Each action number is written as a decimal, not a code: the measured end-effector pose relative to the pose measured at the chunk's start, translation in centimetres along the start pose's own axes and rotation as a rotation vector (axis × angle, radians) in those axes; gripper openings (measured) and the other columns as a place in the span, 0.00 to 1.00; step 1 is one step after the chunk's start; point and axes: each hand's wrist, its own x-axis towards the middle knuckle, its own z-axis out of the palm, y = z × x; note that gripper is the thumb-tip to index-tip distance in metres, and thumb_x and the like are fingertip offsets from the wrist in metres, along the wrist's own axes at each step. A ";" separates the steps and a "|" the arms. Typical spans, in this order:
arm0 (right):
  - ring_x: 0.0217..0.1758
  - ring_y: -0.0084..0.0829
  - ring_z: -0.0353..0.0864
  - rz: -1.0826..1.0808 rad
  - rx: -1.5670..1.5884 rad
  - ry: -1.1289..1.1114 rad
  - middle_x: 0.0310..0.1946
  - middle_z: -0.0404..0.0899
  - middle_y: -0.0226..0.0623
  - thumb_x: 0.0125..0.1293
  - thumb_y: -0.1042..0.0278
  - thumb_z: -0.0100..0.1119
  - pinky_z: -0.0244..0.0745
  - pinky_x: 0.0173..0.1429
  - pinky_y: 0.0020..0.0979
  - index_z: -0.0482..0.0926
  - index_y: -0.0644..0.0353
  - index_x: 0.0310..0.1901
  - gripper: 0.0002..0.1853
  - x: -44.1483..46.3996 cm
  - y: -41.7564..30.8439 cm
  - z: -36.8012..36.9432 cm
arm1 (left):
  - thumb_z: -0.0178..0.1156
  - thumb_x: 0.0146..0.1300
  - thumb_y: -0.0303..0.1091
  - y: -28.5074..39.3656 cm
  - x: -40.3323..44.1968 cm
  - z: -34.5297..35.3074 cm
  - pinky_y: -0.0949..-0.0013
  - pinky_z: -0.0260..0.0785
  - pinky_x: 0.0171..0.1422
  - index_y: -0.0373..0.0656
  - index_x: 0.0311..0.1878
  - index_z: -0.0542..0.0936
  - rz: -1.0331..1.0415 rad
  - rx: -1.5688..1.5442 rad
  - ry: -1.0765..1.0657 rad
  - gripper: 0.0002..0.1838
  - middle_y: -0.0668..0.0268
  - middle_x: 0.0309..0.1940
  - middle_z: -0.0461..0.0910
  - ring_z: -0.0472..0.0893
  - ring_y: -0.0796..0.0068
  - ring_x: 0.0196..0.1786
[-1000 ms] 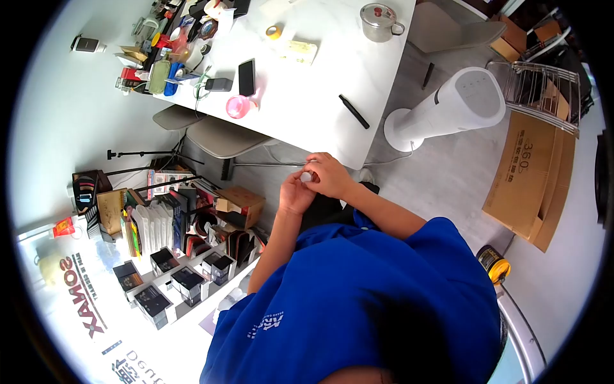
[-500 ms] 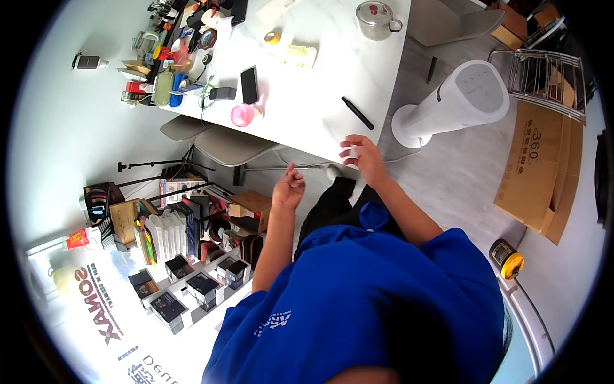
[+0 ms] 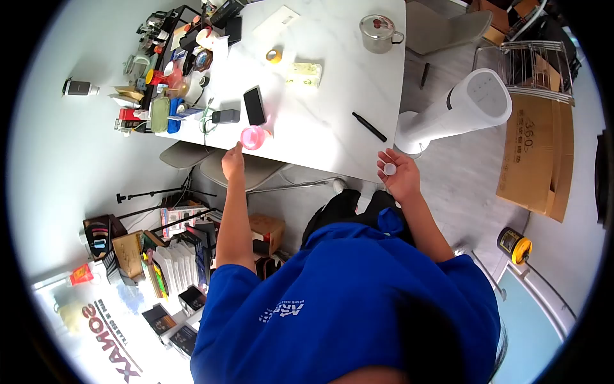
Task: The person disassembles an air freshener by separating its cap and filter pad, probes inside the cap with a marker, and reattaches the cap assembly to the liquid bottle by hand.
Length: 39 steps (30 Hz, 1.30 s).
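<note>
My left hand (image 3: 234, 163) is at the table's near edge, its fingers drawn together against the near left side of a pink see-through cup (image 3: 254, 137). The fingertips are partly hidden there. Palm up, my right hand (image 3: 403, 179) is just off the table's near right corner, with curled fingers around a small round whitish cap (image 3: 389, 169). Beyond that hand a black pen-like stick (image 3: 369, 127) lies on the white table (image 3: 320, 131). A black phone (image 3: 254, 105) and a dark grey block (image 3: 225, 116) lie just behind the cup.
Yellow tape (image 3: 274, 56), a yellowish packet (image 3: 304, 74) and a lidded glass pot (image 3: 378, 33) are farther back. Clutter fills the table's left end. A white tower appliance (image 3: 473, 102) stands right of the table; a chair (image 3: 240, 169) sits under its near edge.
My left hand has gone forward and left to the pink cup, which has shifted slightly right. My right hand has moved right and turned palm up, showing the cap. The camera view has shifted.
</note>
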 end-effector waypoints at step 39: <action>0.49 0.37 0.79 0.421 -0.172 -0.299 0.55 0.77 0.45 0.70 0.57 0.43 0.73 0.53 0.37 0.74 0.62 0.57 0.22 0.1 6.9 11.7 | 0.77 0.45 0.52 29.6 -17.4 -16.0 0.66 0.72 0.59 0.42 0.60 0.74 0.785 0.814 -0.352 0.42 0.57 0.51 0.82 0.82 0.65 0.53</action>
